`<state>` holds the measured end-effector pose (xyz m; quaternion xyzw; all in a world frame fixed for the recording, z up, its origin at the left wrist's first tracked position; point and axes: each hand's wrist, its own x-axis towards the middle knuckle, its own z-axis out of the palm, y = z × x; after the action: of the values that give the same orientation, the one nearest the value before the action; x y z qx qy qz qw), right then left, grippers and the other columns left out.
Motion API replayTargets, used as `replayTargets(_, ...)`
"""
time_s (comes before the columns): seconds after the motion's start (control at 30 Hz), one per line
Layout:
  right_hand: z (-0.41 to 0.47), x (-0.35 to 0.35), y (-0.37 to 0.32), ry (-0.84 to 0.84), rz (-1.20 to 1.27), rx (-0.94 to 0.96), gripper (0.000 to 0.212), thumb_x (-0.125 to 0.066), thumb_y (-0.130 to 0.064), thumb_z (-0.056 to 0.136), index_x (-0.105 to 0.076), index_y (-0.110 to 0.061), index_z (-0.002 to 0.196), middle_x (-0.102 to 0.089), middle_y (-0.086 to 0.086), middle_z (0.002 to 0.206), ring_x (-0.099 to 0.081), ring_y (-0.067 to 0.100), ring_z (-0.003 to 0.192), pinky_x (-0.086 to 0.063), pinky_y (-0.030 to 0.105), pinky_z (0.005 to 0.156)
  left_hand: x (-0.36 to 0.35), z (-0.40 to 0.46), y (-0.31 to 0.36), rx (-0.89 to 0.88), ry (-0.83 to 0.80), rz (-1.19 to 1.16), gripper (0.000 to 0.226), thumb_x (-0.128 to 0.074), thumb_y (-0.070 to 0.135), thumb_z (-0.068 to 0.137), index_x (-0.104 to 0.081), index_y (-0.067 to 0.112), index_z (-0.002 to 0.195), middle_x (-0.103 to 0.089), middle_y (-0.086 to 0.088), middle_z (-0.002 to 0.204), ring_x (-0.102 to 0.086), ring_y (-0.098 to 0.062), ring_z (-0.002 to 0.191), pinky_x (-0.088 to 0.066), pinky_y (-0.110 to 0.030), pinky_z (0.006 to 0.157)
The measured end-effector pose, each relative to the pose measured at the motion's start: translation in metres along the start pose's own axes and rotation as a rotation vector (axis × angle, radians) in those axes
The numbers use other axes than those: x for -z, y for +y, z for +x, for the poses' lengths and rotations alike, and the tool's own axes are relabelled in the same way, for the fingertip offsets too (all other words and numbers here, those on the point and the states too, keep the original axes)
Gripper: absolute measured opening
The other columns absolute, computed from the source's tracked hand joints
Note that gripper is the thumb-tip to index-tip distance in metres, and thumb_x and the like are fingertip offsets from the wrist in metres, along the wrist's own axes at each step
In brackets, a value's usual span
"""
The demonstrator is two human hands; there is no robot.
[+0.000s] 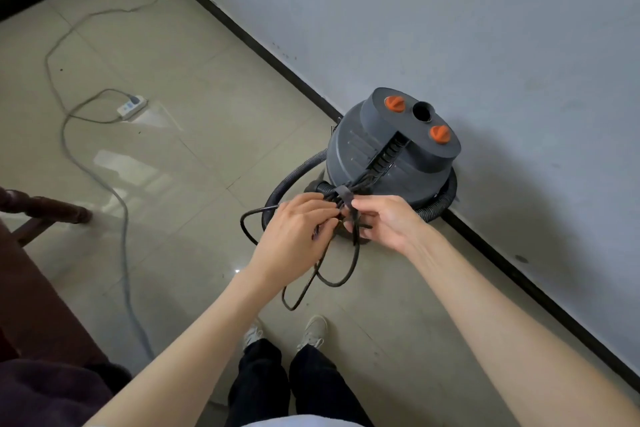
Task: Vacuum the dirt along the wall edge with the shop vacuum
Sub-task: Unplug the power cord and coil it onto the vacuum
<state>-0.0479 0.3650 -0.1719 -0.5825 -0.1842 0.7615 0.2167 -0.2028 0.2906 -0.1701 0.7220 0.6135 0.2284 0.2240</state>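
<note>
A dark grey shop vacuum (388,152) with two orange knobs stands on the floor against the wall. Its black ribbed hose (291,177) curls round its base. In front of it, a bundled black power cord (332,267) hangs in loops, bound by a grey strap (344,196). My left hand (298,229) grips the cord bundle from the left. My right hand (384,220) pinches the strap and cord from the right. The two hands nearly touch.
A black baseboard (263,52) runs along the white wall. A white power strip (131,106) lies on the tiled floor at the left, with a grey cable (121,218) trailing toward me. Dark wooden furniture (45,211) stands at the left edge. My shoes (311,331) are below the hands.
</note>
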Motion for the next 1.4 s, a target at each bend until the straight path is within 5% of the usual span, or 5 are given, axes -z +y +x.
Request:
replayTargets(0.2,0.011,0.020,-0.023,0.060,0.187,0.185,0.020,-0.047,0.002,0.094,-0.064,-0.004,0.086,-0.070,0.004,0.071,-0.068,0.014,0.066,-0.057,0.026,0.060,0.000,0.066,-0.022,0.216,-0.260,0.237,0.088,-0.060,0.050,0.084,-0.010,0.021,0.151,-0.027,-0.003,0.152,-0.011,-0.023,0.144,-0.010,-0.047,0.114)
replayTargets(0.6,0.090,0.075,-0.083,0.479,0.674,0.214,0.011,-0.057,-0.004,0.092,-0.062,-0.007,0.083,-0.068,0.004,0.073,-0.065,0.015,0.071,-0.051,0.034,0.086,-0.045,0.204,-0.042,-0.092,-0.089,0.083,0.047,-0.058,0.024,0.090,-0.046,0.008,0.133,-0.045,-0.011,0.132,-0.039,-0.030,0.124,-0.032,-0.041,0.102)
replayTargets(0.73,0.132,0.080,-0.111,0.483,0.607,0.204,0.004,-0.058,-0.005,0.092,-0.058,-0.005,0.088,-0.062,0.005,0.074,-0.053,0.007,0.037,-0.044,0.019,0.043,-0.073,0.212,-0.048,-0.063,-0.147,-0.070,0.057,-0.040,0.050,0.088,-0.047,0.012,0.131,-0.049,-0.005,0.127,-0.045,-0.025,0.120,-0.038,-0.041,0.099)
replayTargets(1.03,0.170,0.095,-0.097,0.627,0.069,0.292,0.011,-0.060,-0.010,0.091,-0.068,-0.015,0.084,-0.067,0.003,0.091,-0.065,0.022,0.093,-0.055,0.032,0.079,-0.145,0.232,-0.053,0.126,-0.379,0.088,0.103,-0.067,0.056,0.076,-0.011,0.010,0.150,-0.025,-0.011,0.146,-0.032,-0.032,0.132,-0.036,-0.045,0.105)
replayTargets(1.4,0.172,0.113,-0.055,0.643,-0.371,0.355,0.024,-0.065,-0.009,0.087,-0.070,-0.013,0.111,-0.066,-0.009,0.089,-0.061,0.006,0.090,-0.046,0.022,0.092,-0.188,0.239,-0.045,0.173,-0.461,0.340,0.112,-0.057,0.061,0.080,0.010,0.002,0.148,-0.025,-0.012,0.146,-0.038,-0.028,0.128,-0.040,-0.040,0.097)
